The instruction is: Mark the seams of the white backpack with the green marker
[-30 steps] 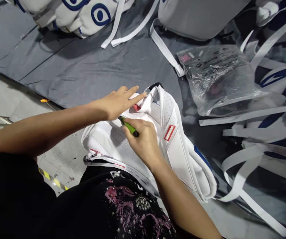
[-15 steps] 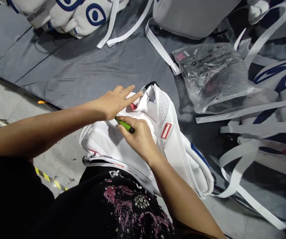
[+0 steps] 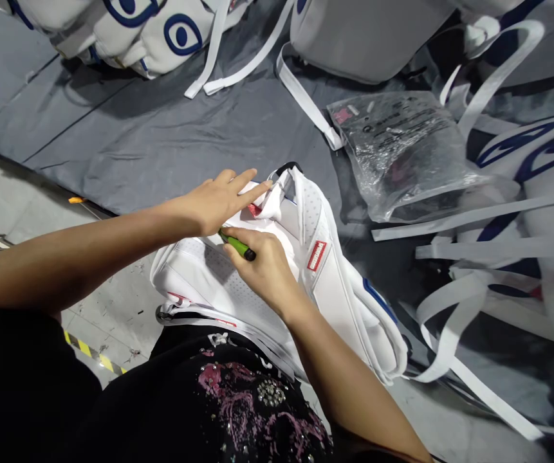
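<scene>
A white backpack with dotted mesh padding and red labels lies in front of me, against my body at the table's edge. My left hand rests on its upper part with fingers stretched out and apart, near a red strip in the fabric folds. Just below, my right hand is closed around a slim green tool with a black end. The tool's far tip is hidden beneath my left hand, so its exact kind cannot be made out.
A grey cloth-covered table spreads ahead. A clear plastic bag lies to the right. White bags with blue eye shapes stand at the back left, a grey bag at the back. Loose white straps trail at the right.
The view has shifted slightly, so the table items on the right appear a little further left. Both hands keep practically the same place on the backpack, and the green tool stays in my right hand.
</scene>
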Demonstrator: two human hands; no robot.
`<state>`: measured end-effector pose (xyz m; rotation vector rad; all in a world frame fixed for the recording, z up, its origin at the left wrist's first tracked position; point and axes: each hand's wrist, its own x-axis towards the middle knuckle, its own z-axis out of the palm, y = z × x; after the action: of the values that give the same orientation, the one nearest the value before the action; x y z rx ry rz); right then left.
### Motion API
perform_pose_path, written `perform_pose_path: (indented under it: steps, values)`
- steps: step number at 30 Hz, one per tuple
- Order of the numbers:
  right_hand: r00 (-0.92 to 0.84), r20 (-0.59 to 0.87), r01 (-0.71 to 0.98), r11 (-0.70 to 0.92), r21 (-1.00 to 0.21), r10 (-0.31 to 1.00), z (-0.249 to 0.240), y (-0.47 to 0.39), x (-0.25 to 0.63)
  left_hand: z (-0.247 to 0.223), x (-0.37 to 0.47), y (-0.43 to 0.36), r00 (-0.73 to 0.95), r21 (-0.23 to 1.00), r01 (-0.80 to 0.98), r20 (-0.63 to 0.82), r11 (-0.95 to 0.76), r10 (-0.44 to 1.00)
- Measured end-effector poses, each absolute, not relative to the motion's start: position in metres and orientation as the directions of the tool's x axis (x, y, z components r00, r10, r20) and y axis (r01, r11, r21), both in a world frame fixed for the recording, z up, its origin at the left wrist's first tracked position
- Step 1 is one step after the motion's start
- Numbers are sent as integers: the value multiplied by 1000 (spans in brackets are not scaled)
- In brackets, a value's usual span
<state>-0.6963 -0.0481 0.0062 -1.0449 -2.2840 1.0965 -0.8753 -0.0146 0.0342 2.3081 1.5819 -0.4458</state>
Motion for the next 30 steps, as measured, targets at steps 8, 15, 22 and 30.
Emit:
perform_pose_path:
  steps: [8,15,22,30]
  values:
    - [-649,28,441,405,-801,761,3,-48,-695,33,-875,-16,343,68,936,-403,-346,849]
    - [-640,-18,501,399,-768,768,7,-46,-698,34,-875,-16,341,57,936,-395,-348,853]
    - [-638,-52,577,432,-693,768,8,-49,-707,22,-888,-22,424,50,903,-254,-426,869]
    - [-515,180,487,459,-743,838,46,-38,-636,17,-888,-19,403,25,912,-247,-409,881]
